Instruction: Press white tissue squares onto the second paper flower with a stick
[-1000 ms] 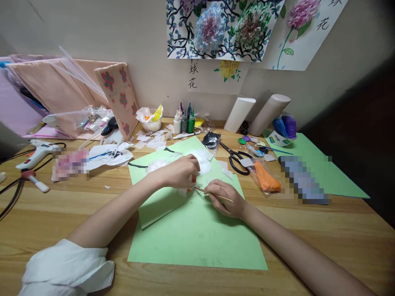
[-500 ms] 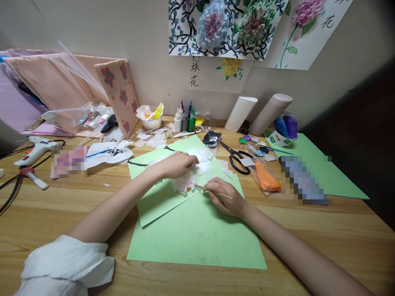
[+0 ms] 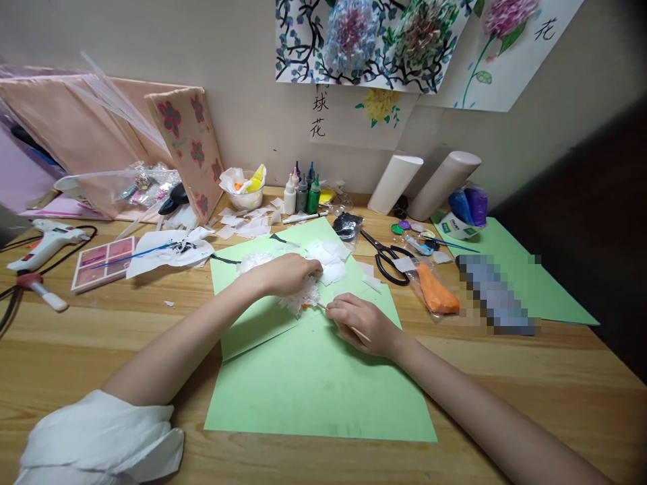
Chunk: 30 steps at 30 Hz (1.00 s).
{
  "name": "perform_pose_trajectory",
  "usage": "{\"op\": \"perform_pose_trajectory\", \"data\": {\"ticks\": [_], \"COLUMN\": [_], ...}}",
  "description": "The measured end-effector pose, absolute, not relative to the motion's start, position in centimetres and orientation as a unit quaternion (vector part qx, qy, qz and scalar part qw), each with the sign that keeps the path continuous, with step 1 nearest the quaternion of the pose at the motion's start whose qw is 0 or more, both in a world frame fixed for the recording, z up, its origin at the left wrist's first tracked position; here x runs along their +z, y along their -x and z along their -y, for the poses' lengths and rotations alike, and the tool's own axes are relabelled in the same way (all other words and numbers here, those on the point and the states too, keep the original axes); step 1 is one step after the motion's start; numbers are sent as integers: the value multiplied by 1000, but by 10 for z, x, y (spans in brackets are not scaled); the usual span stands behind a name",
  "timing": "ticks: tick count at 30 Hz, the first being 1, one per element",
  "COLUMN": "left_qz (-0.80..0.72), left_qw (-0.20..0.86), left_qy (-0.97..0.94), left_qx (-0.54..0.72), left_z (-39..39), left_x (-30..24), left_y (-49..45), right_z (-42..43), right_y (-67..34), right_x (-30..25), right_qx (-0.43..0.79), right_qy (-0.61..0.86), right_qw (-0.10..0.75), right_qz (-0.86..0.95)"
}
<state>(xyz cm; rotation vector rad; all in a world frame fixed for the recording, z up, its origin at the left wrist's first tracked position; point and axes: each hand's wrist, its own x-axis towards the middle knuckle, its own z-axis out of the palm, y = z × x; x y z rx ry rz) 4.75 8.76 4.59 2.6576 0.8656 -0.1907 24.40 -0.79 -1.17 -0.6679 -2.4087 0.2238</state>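
My left hand (image 3: 286, 274) rests with curled fingers on a fluffy white tissue-paper flower (image 3: 303, 294) stuck on the upper green card (image 3: 255, 316). My right hand (image 3: 361, 325) pinches a thin wooden stick (image 3: 348, 325), whose tip touches the flower's lower edge near an orange spot. Loose white tissue squares (image 3: 328, 259) lie just beyond my left hand. A larger green sheet (image 3: 323, 391) lies under both hands on the wooden table (image 3: 101, 337).
Black scissors (image 3: 387, 259), an orange bag (image 3: 435, 289), paint bottles (image 3: 302, 195) and a cup of scraps (image 3: 245, 192) stand behind. A glue gun (image 3: 43, 242), paint palette (image 3: 98, 259) and pink boards (image 3: 101, 148) sit left. Two white rolls (image 3: 419, 182) lean on the wall.
My left hand slid back and left over the flower, uncovering its lower edge. My right hand moved the stick slightly left toward the flower.
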Motion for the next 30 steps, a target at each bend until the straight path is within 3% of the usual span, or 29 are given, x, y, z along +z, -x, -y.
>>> {"op": "perform_pose_trajectory", "data": {"ticks": [4, 12, 18, 30], "left_qz": [-310, -313, -308, -315], "left_qw": [162, 174, 192, 180], "left_qy": [-934, -930, -929, -928], "left_qx": [-80, -83, -76, -83], "left_z": [-85, -85, -89, -86], "left_x": [50, 50, 47, 49], "left_y": [-49, -50, -49, -48], "right_z": [7, 7, 11, 8], "right_y": [-242, -243, -247, -242], "right_x": [-11, -12, -15, -11], "right_qx": [103, 279, 225, 219], "right_qy": [257, 407, 349, 343], "right_qw": [304, 370, 411, 356], "right_qz": [911, 787, 812, 842]}}
